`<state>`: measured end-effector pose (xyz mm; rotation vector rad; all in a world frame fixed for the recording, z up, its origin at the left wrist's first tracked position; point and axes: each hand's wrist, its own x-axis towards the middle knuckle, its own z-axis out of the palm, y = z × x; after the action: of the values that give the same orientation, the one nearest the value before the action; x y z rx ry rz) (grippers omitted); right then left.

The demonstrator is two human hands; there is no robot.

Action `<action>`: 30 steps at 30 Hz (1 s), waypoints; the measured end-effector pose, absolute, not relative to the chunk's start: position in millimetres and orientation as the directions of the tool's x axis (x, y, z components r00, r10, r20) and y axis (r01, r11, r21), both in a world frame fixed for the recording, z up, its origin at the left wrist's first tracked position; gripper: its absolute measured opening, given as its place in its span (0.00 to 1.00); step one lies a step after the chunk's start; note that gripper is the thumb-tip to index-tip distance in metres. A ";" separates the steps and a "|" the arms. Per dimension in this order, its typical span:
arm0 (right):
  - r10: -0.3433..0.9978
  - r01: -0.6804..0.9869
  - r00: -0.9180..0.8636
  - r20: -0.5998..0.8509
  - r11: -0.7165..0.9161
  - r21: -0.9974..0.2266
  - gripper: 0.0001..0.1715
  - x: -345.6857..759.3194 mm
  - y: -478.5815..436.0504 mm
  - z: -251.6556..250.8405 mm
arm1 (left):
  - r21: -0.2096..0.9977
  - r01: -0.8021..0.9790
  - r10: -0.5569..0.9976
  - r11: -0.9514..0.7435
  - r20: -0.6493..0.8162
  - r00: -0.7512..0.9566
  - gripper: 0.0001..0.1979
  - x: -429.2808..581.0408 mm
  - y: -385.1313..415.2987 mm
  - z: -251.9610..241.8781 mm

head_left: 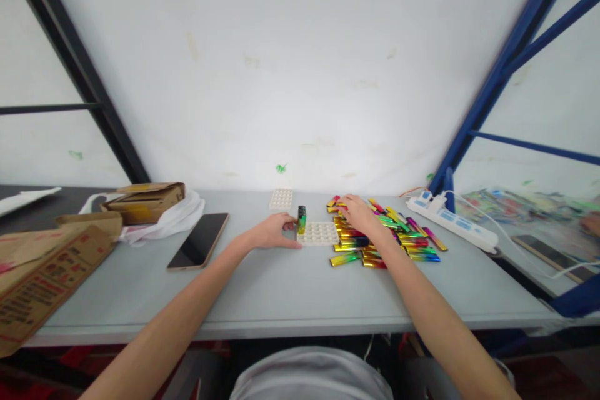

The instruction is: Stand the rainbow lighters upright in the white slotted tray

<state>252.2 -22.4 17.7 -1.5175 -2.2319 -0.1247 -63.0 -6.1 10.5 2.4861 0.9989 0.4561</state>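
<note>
My left hand [276, 230] curves around the left edge of a white tray [321, 234] with rows of round holes. Its thumb lies along the near left corner and its fingers bend at the far side. One lighter [302, 220], yellow-green below with a dark top, stands upright at the tray's left end, close to those fingers. My right hand [359, 212] reaches over a pile of shiny rainbow-coloured lighters [370, 253] right of the tray. Its fingers are bent down, closed on a lighter at the pile's far left side; the fingertips are partly hidden.
A second white holed tray [281, 199] lies near the wall. To the left are a phone [199, 241], a white plastic bag [164, 225] and cardboard boxes [56, 262]. A power strip [452, 225] with cables lies right. Beyond the blue frame, another person's hand [591, 224] shows.
</note>
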 end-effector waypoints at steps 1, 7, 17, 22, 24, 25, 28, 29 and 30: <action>0.880 0.911 -0.303 0.365 0.380 -0.161 0.15 259.2 -19.4 15.6 | 0.492 0.576 0.713 -0.653 0.142 0.687 0.31 -62.9 -6.1 10.6; 0.937 0.937 -0.279 0.213 0.314 -0.156 0.14 275.5 -15.2 17.3 | 0.497 0.581 0.718 -0.644 0.132 0.683 0.31 -62.6 -6.6 11.2; 0.906 0.915 -0.203 0.371 0.310 -0.258 0.19 270.9 -17.9 18.9 | 0.498 0.583 0.720 -0.642 0.130 0.681 0.32 -62.8 -8.5 12.9; 0.872 0.641 -0.049 0.486 0.401 -0.654 0.14 252.8 -20.6 22.7 | 0.497 0.584 0.719 -0.641 0.125 0.683 0.33 -63.4 -8.1 12.6; 0.899 0.429 0.007 0.438 0.393 -0.814 0.19 241.3 -22.9 21.1 | 0.496 0.581 0.717 -0.645 0.130 0.685 0.33 -63.7 -8.0 12.6; 0.912 0.322 0.026 0.409 0.380 -0.867 0.23 234.9 -24.3 19.8 | 0.496 0.579 0.715 -0.648 0.133 0.686 0.33 -63.8 -8.0 12.6; 0.935 0.071 0.045 0.352 0.349 -0.935 0.31 215.6 -29.7 17.1 | 0.494 0.572 0.712 -0.655 0.149 0.686 0.32 -64.1 -7.9 12.1; 0.939 0.028 0.041 0.342 0.341 -0.939 0.32 209.9 -31.7 16.9 | 0.494 0.571 0.713 -0.655 0.154 0.685 0.31 -64.2 -7.8 11.9; 0.942 0.006 0.036 0.335 0.335 -0.942 0.32 204.8 -33.8 17.1 | 0.494 0.571 0.713 -0.656 0.157 0.683 0.31 -64.3 -7.8 11.7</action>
<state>204.8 -33.8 17.1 -0.9717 -1.3245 0.9289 -64.3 -7.8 11.7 2.4874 1.0000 0.4771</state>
